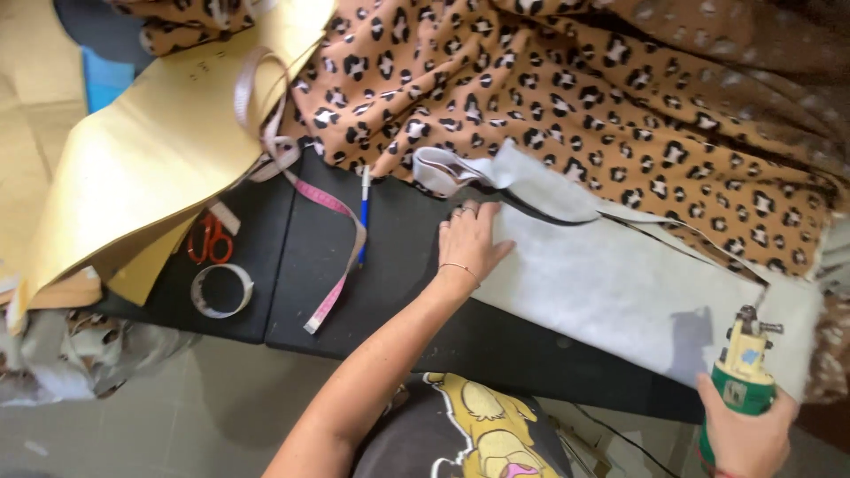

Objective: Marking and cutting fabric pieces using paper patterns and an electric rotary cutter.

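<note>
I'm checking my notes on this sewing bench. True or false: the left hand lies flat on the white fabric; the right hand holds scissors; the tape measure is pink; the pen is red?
1. The left hand lies flat on the white fabric. True.
2. The right hand holds scissors. False: it grips a green and yellow electric fabric cutter; the orange-handled scissors lie on the black table.
3. The tape measure is pink. True.
4. The pen is red. False: blue and white.
</note>
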